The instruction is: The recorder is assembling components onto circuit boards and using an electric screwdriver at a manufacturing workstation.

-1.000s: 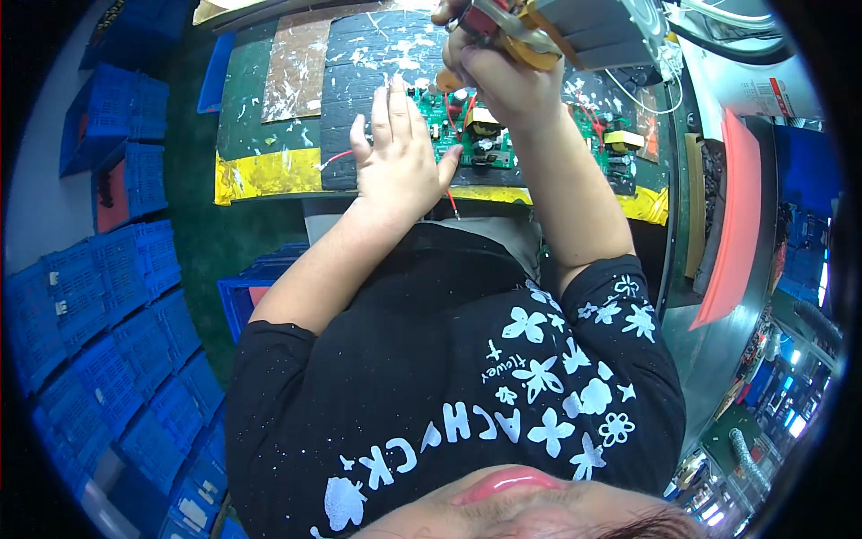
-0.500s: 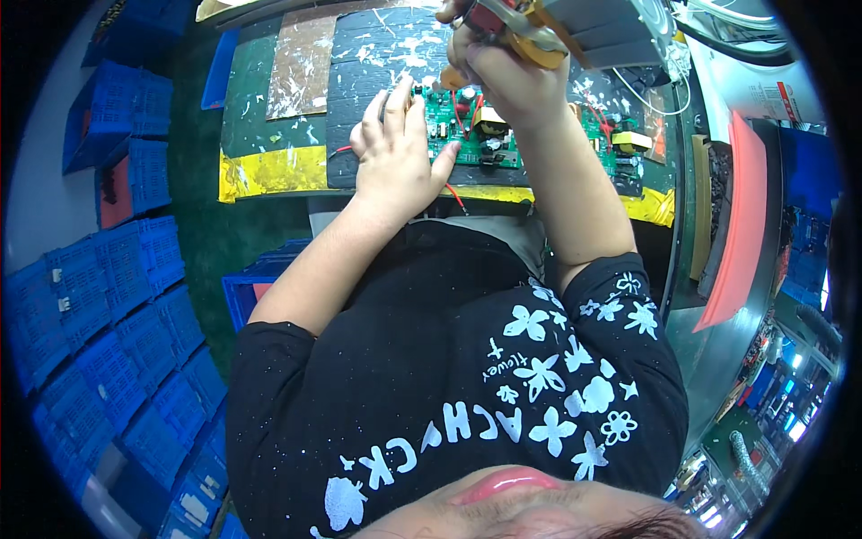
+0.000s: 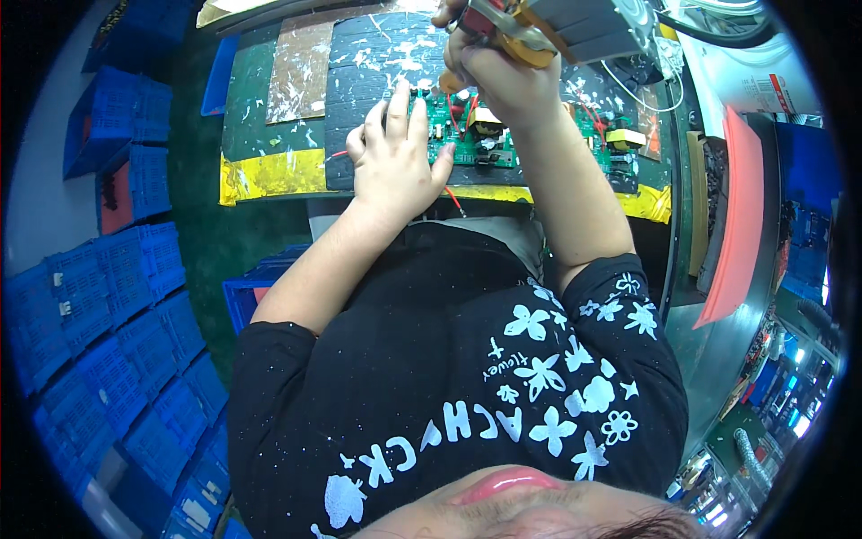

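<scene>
A green circuit board (image 3: 446, 148) crowded with parts and red wires lies on a dark, white-smeared mat (image 3: 350, 85). My left hand (image 3: 395, 162) rests over its left end, fingers stretched and apart, the thumb at the board's near edge. Above the board, my right hand (image 3: 512, 81) is wrapped round a bulky gun-shaped tool (image 3: 588, 27), which looks like a glue gun, with a grey body, a red part and yellow wrapping. The tool's tip is partly hidden by the fingers. Beyond my right forearm sits a yellow-wrapped transformer (image 3: 626, 138) with more red wires.
Yellow tape (image 3: 274, 180) lines the bench's near edge. A brown board (image 3: 299, 67) lies left of the mat. Stacked blue crates (image 3: 117, 341) stand at left. A pink sheet (image 3: 736, 216) and a white bucket (image 3: 750, 81) are at right; a white cord (image 3: 651, 106) loops nearby.
My right hand and the tool have shifted slightly left. My left hand stays on the board's left end, with its fingers a little further apart.
</scene>
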The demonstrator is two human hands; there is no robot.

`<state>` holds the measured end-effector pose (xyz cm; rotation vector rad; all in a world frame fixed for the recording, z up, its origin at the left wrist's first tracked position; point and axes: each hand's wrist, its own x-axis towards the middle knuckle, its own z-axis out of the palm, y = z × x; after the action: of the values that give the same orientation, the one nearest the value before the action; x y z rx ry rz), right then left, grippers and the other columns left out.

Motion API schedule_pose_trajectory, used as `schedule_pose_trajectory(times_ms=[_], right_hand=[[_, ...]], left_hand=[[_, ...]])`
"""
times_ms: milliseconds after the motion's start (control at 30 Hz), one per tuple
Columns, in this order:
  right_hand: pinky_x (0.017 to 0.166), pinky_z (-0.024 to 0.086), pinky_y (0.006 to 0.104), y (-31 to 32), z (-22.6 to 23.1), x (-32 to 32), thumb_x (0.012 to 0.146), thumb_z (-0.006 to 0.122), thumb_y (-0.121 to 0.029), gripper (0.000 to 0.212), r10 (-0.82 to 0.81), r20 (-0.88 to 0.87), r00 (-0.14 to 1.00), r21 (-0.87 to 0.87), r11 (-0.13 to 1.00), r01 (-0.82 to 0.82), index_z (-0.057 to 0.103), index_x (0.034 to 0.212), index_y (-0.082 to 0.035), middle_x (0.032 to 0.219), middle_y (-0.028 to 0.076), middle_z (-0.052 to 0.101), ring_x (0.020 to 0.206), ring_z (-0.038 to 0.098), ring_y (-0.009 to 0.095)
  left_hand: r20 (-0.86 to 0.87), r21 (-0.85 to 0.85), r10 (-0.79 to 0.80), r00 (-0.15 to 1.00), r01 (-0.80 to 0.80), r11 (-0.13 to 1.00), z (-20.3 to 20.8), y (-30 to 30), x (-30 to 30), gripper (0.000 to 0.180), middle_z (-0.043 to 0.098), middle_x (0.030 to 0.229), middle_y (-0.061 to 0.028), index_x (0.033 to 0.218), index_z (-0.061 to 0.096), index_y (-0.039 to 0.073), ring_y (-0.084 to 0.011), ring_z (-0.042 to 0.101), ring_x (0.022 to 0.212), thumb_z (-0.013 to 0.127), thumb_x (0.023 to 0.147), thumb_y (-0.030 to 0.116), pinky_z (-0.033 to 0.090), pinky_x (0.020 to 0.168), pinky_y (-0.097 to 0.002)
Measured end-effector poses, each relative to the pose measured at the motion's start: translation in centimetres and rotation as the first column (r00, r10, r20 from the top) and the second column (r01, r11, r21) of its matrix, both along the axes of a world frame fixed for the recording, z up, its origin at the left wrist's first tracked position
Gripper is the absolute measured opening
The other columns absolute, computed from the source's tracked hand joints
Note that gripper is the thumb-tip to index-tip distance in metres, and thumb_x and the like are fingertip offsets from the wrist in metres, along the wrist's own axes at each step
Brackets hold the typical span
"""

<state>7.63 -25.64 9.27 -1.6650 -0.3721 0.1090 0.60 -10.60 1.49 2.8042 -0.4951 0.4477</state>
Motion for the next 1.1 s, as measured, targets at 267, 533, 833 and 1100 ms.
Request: schedule_pose_trajectory(times_ms=[267,533,833,1100], right_hand=[[0.054,0.043,0.0245,-0.1,0.2,-0.3,0.086,0.05,-0.008,0.025,-0.002,0.024,1.0,-0.018,1.0,0.002,0.053,0.11,-0.003,0.069,0.0,0.053,0.059,0.051,0.008],[0.058,0.044,0.0269,0.3,-1.2,0.6,0.088,0.05,-0.009,0.024,-0.01,0.284,0.959,-0.165,0.984,0.059,0.054,0.11,-0.004,0.074,0.003,0.054,0.061,0.052,0.01],[0.063,0.046,0.0311,0.6,-0.3,0.4,0.084,0.052,-0.011,0.021,-0.039,0.214,0.976,-0.18,0.981,0.079,0.059,0.103,-0.003,0.079,0.008,0.059,0.068,0.056,0.018],[0.061,0.045,0.0294,0.3,-1.5,0.8,0.08,0.053,-0.01,0.028,0.036,0.3,0.953,-0.221,0.975,0.033,0.058,0.106,-0.003,0.073,0.006,0.058,0.066,0.056,0.015]], left_hand=[[0.072,0.151,-0.072,0.995,0.06,0.987,0.6,0.6,0.5,0.064,0.042,0.135,-0.0138,0.119,0.052,0.001,-0.0255,0.051,0.094,0.06,0.076,0.048,0.045,0.066,-0.0342],[0.088,0.179,-0.058,0.994,0.041,0.983,0.4,0.6,0.5,0.065,0.042,0.135,-0.0135,0.118,0.053,-0.001,-0.0268,0.051,0.095,0.06,0.075,0.047,0.045,0.068,-0.0354],[0.11,0.04,-0.088,0.99,0.084,0.996,0.2,1.4,0.4,0.062,0.043,0.133,-0.0122,0.121,0.051,0.003,-0.0289,0.051,0.099,0.062,0.075,0.043,0.042,0.076,-0.0383],[0.19,-0.241,-0.041,0.981,0.087,0.967,-1.4,3.8,-0.2,0.059,0.048,0.123,-0.0152,0.121,0.044,0.003,-0.0304,0.05,0.104,0.066,0.075,0.031,0.037,0.085,-0.0405]])
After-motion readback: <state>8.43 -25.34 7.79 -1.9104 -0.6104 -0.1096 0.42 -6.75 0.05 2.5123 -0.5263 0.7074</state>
